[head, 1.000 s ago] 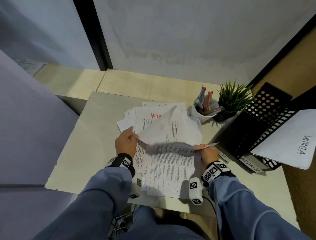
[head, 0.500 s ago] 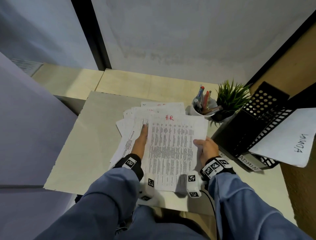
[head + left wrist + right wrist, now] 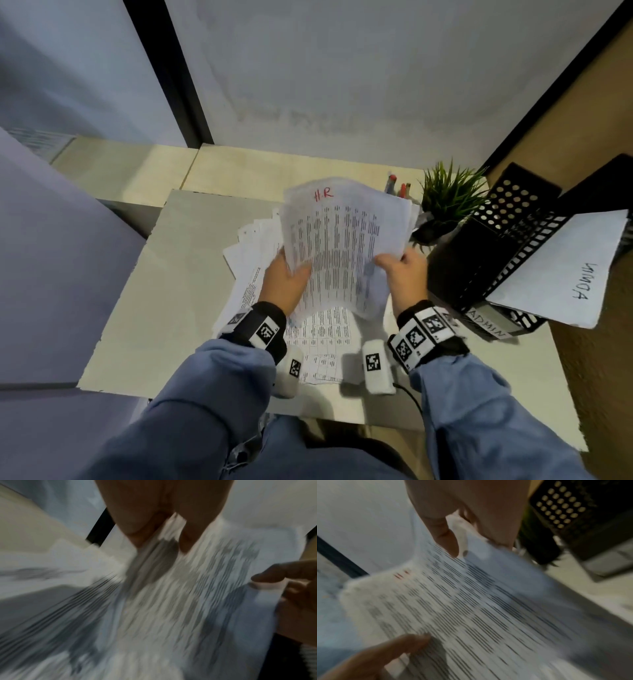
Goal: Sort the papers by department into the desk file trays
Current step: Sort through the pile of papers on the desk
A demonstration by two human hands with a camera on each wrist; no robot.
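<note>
Mid-frame, the left hand (image 3: 286, 286) and right hand (image 3: 406, 274) pinch the HR sheet (image 3: 342, 246); one paper (image 3: 561, 270) sits in the trays (image 3: 510, 219) at right, while a pile (image 3: 253, 274) remains unsorted.

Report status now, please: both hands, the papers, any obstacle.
Left hand and right hand both grip the H.R sheet, lifted above the paper pile. File trays at right hold an ADMIN page. Plant stands beside the trays.

Both arms wear loose blue-grey sleeves (image 3: 479, 404) that bunch at the cuffs. Each wrist carries a black band (image 3: 260, 329) with white square tags printed in black block patterns (like coarse barcodes). A white block (image 3: 375, 368) hangs under each wrist, and a thin black cable (image 3: 412, 401) trails from the right one.
</note>
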